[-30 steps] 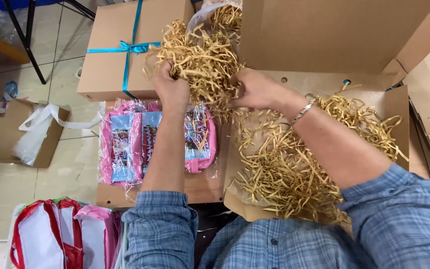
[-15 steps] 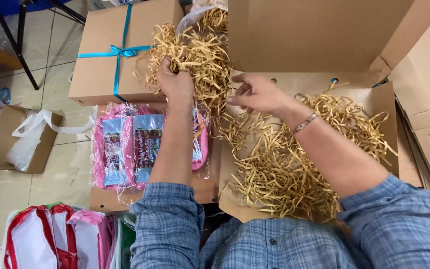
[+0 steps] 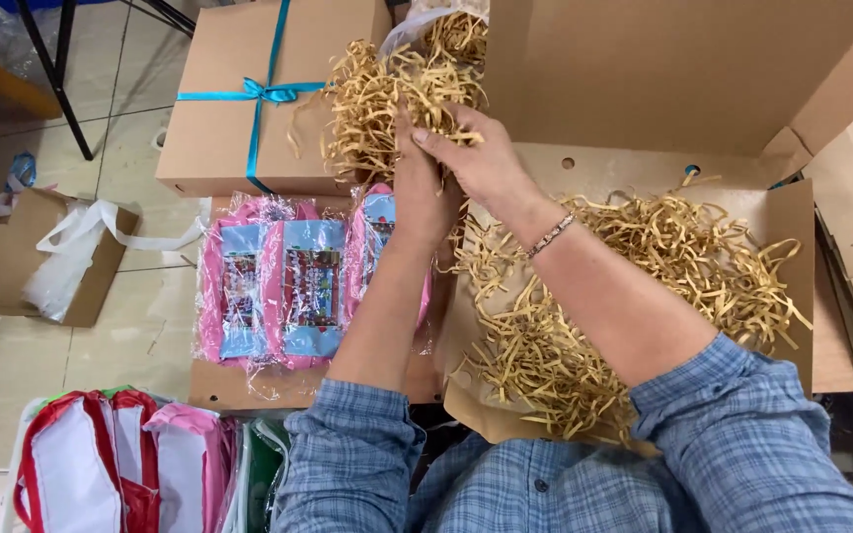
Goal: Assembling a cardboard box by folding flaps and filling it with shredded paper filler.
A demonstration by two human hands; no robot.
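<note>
Both hands are buried in a clump of tan shredded paper [image 3: 387,99] held above the table. My left hand [image 3: 422,192] grips it from below, and my right hand [image 3: 481,158] lies over the left with its fingers in the strands. A thin bracelet sits on the right wrist. More shredded paper [image 3: 644,286] lies spread inside an open brown cardboard box [image 3: 792,212] under my right forearm. A clear bag of the same paper [image 3: 446,25] sits just beyond the hands.
A closed brown box tied with a teal ribbon [image 3: 249,94] stands at the back left. Pink plastic-wrapped packets [image 3: 288,286] lie in a shallow box to the left. Red, pink and green bags [image 3: 130,464] stand at the lower left. A small carton [image 3: 46,262] sits on the floor.
My hands came closer together, the right moving left over the left hand, both still in the clump of shredded paper. The view shifted slightly.
</note>
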